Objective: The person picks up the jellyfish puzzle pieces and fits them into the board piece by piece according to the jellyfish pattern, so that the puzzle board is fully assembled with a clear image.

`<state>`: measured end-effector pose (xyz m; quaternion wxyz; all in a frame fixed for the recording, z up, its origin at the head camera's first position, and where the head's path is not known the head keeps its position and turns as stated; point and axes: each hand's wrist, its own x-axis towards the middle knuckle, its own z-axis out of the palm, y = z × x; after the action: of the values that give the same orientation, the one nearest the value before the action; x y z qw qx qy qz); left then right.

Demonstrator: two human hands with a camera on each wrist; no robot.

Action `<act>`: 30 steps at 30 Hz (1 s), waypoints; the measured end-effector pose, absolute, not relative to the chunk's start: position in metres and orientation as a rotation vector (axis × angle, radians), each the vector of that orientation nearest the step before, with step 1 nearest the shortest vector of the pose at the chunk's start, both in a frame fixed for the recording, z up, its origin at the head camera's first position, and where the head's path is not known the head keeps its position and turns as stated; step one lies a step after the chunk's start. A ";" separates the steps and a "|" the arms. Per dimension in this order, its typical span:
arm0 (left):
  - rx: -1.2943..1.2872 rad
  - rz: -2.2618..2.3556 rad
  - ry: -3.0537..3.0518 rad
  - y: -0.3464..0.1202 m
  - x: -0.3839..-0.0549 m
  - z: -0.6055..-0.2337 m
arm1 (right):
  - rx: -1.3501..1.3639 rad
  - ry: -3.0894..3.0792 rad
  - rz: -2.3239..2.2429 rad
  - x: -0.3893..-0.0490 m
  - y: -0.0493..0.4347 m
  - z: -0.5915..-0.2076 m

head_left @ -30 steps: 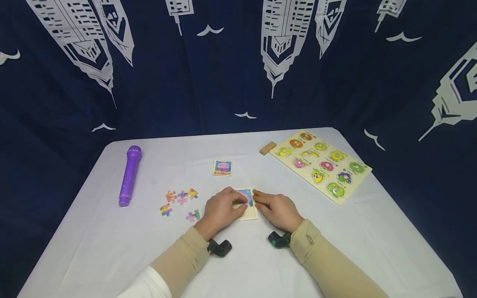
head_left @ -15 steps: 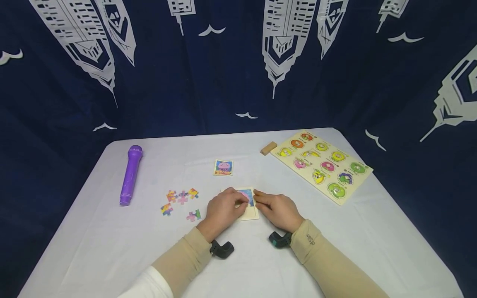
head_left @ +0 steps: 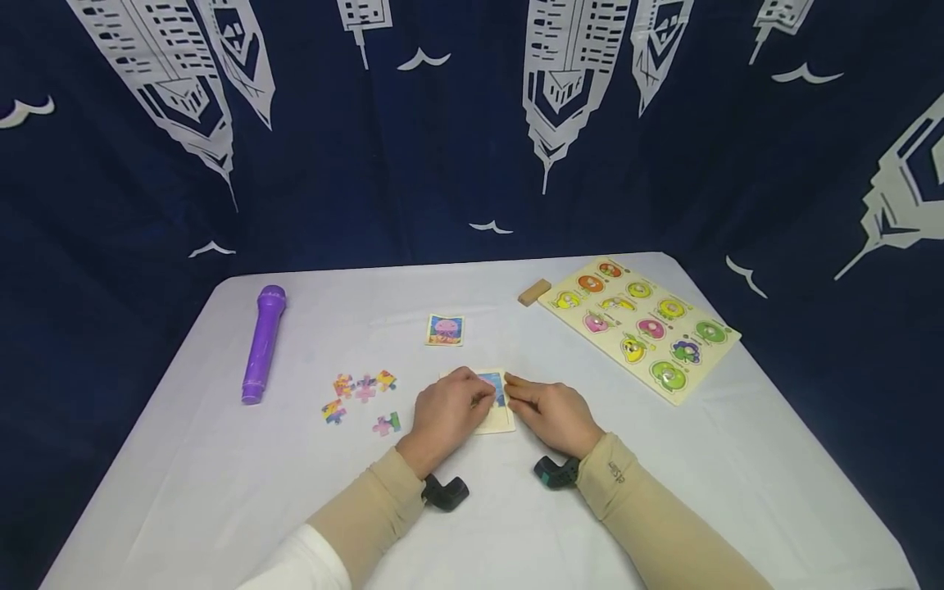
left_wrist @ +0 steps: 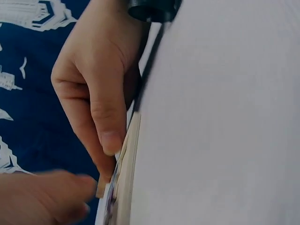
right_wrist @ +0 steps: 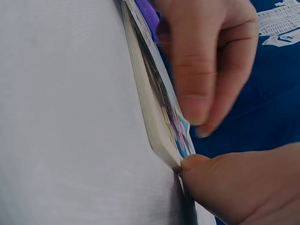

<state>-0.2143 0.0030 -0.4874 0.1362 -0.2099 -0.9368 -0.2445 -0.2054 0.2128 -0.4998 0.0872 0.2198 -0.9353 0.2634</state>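
A small wooden puzzle board (head_left: 501,419) with a pink and blue picture lies on the white table (head_left: 664,492) in front of me. My left hand (head_left: 445,415) curls over its left half, thumb and forefinger pinching a puzzle piece (head_left: 492,390) against the picture. My right hand (head_left: 555,415) grips the board's right edge with thumb and fingertips. In the right wrist view the board (right_wrist: 151,112) shows edge-on, the left hand (right_wrist: 201,56) above it and the right thumb (right_wrist: 225,183) at its corner. The left wrist view shows the right hand (left_wrist: 98,70) on that board edge (left_wrist: 129,164).
Several loose coloured puzzle pieces (head_left: 361,395) lie left of the board. A small picture card (head_left: 445,329) sits behind it. A purple toy microphone (head_left: 261,344) lies far left. A fruit peg puzzle (head_left: 640,324) and a wooden block (head_left: 534,292) are at the back right.
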 end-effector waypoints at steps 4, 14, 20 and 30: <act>-0.573 -0.857 -2.610 -0.010 -0.217 -0.470 | 0.648 -2.786 0.789 -0.206 0.212 -0.500; -0.230 -1.120 -2.590 -0.127 -0.203 -0.434 | 0.639 -2.828 0.815 -0.206 0.210 -0.497; -0.020 -1.131 -2.652 -0.174 -0.194 -0.456 | 0.619 -2.849 0.819 -0.204 0.213 -0.492; -0.007 -1.128 -2.647 -0.186 -0.201 -0.480 | 0.614 -2.850 0.851 -0.205 0.210 -0.496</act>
<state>-0.2011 -0.1857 -0.4803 0.1319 -0.0022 -0.9119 -0.3887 -0.2046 0.2105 -0.4956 0.0524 0.2020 -0.9371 0.2800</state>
